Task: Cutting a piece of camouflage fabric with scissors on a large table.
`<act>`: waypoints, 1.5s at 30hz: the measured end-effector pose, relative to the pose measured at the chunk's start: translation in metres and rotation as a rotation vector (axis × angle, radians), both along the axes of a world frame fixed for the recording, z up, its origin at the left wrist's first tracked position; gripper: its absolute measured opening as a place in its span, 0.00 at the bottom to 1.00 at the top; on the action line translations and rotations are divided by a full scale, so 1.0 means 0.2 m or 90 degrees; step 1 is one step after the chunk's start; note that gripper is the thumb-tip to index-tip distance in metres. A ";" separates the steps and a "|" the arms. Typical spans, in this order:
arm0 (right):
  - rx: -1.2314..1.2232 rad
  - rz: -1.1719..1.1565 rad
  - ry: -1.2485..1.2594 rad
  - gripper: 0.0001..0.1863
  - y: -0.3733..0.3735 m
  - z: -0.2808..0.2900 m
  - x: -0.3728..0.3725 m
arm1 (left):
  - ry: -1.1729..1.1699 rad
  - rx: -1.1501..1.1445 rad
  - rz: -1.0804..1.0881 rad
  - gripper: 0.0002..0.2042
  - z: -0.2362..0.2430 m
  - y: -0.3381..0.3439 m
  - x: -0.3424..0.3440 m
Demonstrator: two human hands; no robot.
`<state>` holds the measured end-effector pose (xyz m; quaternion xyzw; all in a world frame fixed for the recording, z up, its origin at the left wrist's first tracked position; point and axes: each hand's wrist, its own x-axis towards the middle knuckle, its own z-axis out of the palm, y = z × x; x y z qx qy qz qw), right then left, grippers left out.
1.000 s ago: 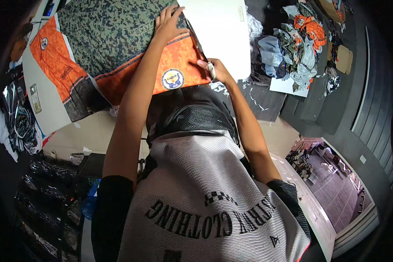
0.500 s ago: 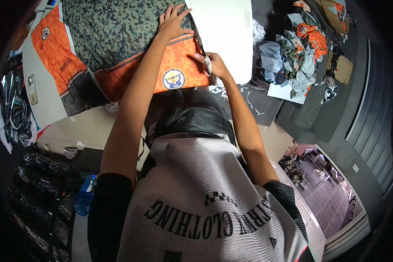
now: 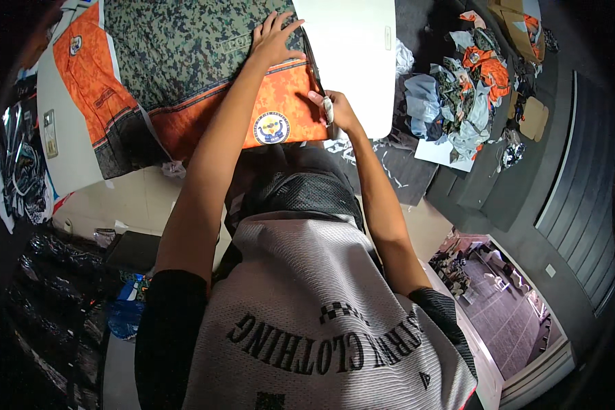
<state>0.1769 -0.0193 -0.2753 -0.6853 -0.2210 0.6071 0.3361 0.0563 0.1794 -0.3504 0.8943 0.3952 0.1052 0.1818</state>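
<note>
My left hand (image 3: 273, 44) lies spread on a camouflage fabric piece (image 3: 178, 48) with a lower orange band (image 3: 273, 89) and a round emblem, pressing near its right edge. My right hand (image 3: 338, 109) is closed on scissors (image 3: 328, 108) with pale, wrapped-looking handles, their dark blades lying along that edge and pointing away from me. The fabric rests on a white table (image 3: 352, 55). Another orange-and-dark printed piece (image 3: 85, 75) lies on the left of the table.
A pile of fabric scraps (image 3: 458, 109), cardboard boxes (image 3: 512, 20) and white offcuts are to the right beside dark grey seating. An open doorway (image 3: 499, 294) is at lower right. Dark bagged items (image 3: 55, 301) stand at lower left, with clutter (image 3: 17, 171) along the table's left side.
The view has shifted slightly. My left hand stays spread on the fabric, while my right hand has moved only slightly with the scissors along the same edge.
</note>
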 end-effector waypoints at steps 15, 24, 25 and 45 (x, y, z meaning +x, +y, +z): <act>0.005 0.013 -0.005 0.23 0.01 0.02 0.00 | -0.001 -0.009 -0.005 0.43 0.00 0.00 -0.01; 0.015 0.026 0.025 0.24 -0.01 0.02 0.01 | -0.001 -0.020 -0.003 0.46 0.00 0.01 0.01; 0.005 0.018 0.033 0.24 -0.01 0.03 0.00 | -0.012 -0.033 0.005 0.46 0.00 0.01 0.01; 0.018 0.027 -0.003 0.25 0.11 -0.01 0.02 | -0.006 -0.058 0.016 0.50 0.02 0.00 0.01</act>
